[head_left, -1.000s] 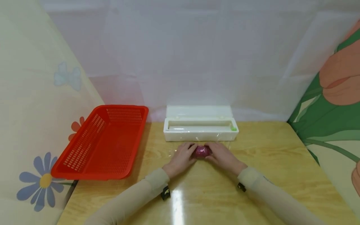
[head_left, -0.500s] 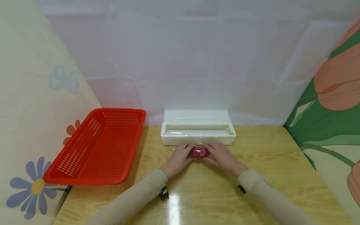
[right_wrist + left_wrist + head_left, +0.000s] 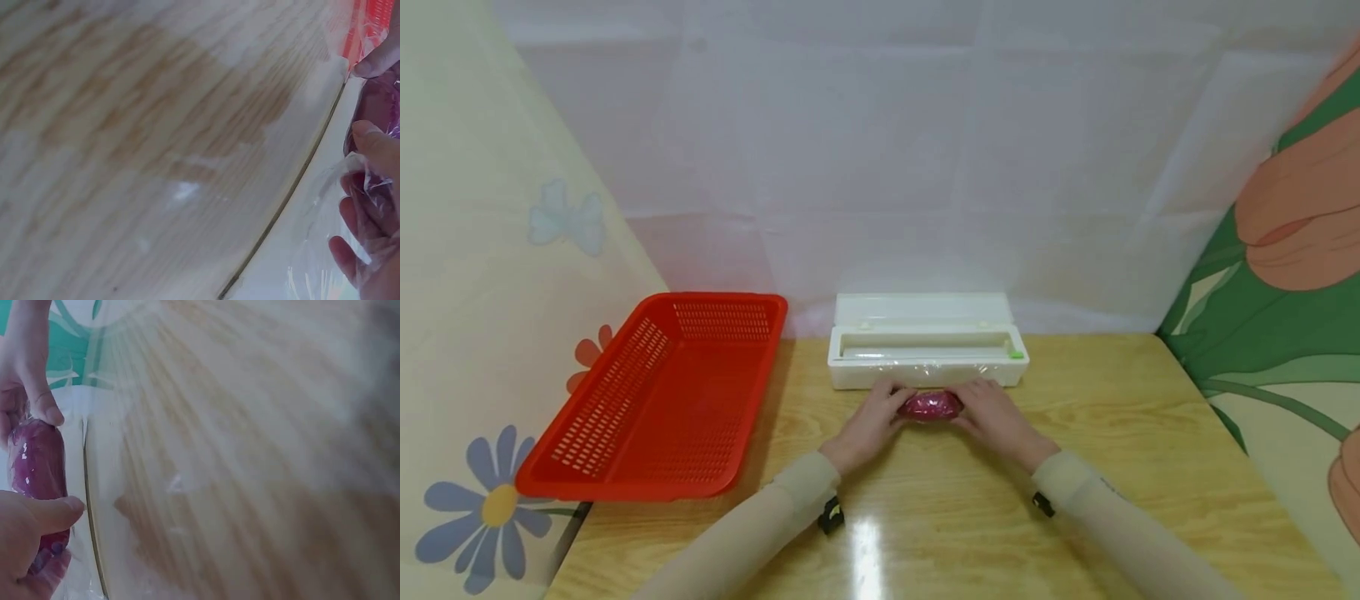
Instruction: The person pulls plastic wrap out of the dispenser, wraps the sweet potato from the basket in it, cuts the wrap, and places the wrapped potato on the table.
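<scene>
A purple-red oval object (image 3: pixel 930 406) lies on the wooden table (image 3: pixel 1120 433), partly covered in clear cling film (image 3: pixel 325 250). My left hand (image 3: pixel 887 406) grips its left end and my right hand (image 3: pixel 976 406) grips its right end, fingers curled over it. It sits just in front of the white cling-film dispenser box (image 3: pixel 925 350), whose lid stands open. In the left wrist view my thumb (image 3: pixel 53 512) presses on the object (image 3: pixel 37 465). In the right wrist view the film wraps over my fingers (image 3: pixel 369 206) and the object (image 3: pixel 378 103).
A red perforated plastic basket (image 3: pixel 662 392) stands at the table's left, overhanging the edge. Flower-patterned cloth walls close in the left and right sides, and a white sheet hangs behind. Bare tabletop lies to the right and in front of my hands.
Both hands have moved the purple object away from me, so it now lies closer to the dispenser's front. The grip has not changed.
</scene>
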`<state>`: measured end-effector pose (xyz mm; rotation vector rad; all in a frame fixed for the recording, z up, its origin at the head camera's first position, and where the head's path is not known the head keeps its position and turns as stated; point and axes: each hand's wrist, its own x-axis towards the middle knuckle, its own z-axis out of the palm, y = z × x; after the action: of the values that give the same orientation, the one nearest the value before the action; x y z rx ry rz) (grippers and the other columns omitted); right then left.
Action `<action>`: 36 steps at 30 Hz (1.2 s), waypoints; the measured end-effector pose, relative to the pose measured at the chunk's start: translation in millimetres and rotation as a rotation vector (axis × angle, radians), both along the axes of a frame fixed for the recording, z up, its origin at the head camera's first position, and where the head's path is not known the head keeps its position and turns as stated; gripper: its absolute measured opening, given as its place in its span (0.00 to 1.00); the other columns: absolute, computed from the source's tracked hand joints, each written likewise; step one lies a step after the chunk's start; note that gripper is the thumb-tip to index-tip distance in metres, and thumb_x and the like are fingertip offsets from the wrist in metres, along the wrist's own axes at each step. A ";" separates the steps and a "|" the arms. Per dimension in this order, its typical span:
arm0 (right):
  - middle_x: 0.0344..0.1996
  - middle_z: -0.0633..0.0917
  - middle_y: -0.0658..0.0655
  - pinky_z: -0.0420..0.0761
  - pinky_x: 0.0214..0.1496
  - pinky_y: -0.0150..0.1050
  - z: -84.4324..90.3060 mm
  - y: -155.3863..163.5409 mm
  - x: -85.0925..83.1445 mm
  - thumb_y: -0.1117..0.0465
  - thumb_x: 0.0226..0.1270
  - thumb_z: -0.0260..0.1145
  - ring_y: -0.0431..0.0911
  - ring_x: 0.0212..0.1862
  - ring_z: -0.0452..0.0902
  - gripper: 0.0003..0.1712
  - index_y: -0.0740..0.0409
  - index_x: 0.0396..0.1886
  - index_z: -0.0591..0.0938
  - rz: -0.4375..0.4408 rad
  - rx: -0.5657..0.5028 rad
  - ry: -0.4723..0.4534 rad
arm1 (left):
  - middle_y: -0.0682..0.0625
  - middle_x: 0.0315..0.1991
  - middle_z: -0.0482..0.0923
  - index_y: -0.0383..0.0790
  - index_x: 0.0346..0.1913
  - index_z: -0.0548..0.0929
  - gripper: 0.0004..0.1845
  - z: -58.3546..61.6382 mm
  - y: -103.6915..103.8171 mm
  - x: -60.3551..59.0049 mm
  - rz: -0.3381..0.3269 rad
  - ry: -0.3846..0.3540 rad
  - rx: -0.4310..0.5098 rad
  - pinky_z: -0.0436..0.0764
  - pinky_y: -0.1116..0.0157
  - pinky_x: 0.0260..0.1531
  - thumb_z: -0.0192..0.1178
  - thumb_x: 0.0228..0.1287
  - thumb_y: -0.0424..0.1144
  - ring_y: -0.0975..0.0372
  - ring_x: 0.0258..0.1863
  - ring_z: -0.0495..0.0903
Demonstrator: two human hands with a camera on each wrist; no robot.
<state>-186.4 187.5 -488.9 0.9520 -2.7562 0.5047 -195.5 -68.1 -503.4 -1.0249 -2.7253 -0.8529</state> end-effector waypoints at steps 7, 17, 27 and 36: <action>0.51 0.87 0.61 0.78 0.61 0.55 0.5 0.4 -0.1 0.58 0.62 0.77 0.56 0.54 0.80 0.31 0.64 0.62 0.79 0.007 -0.010 0.033 | 0.42 0.56 0.79 0.35 0.66 0.80 0.26 1.2 -11.5 -8.9 -0.022 -0.005 -0.016 0.79 0.54 0.63 0.71 0.66 0.35 0.51 0.57 0.78; 0.54 0.87 0.63 0.77 0.62 0.56 -0.8 1.9 -3.3 0.59 0.61 0.79 0.58 0.55 0.81 0.31 0.65 0.62 0.79 -0.029 -0.013 0.011 | 0.44 0.58 0.82 0.42 0.64 0.83 0.34 10.9 -17.4 1.4 0.028 0.354 -0.158 0.75 0.48 0.64 0.76 0.59 0.55 0.51 0.59 0.78; 0.55 0.86 0.62 0.76 0.64 0.55 1.7 1.5 -2.9 0.57 0.67 0.75 0.58 0.57 0.80 0.29 0.63 0.64 0.78 -0.019 -0.015 -0.026 | 0.41 0.62 0.80 0.31 0.68 0.77 0.29 7.7 -7.0 16.4 0.040 0.277 -0.136 0.76 0.52 0.67 0.71 0.68 0.39 0.49 0.61 0.79; 0.56 0.86 0.62 0.76 0.63 0.56 6.2 0.2 1.4 0.57 0.69 0.72 0.57 0.58 0.79 0.29 0.64 0.65 0.78 0.007 -0.019 -0.008 | 0.42 0.56 0.83 0.39 0.65 0.80 0.27 6.2 -7.7 0.4 0.045 0.125 -0.081 0.79 0.49 0.61 0.73 0.64 0.34 0.48 0.56 0.81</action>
<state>-185.0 187.7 -482.7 0.9571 -2.7517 0.5357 -195.1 -75.8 -497.2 -0.9909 -2.6863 -0.6531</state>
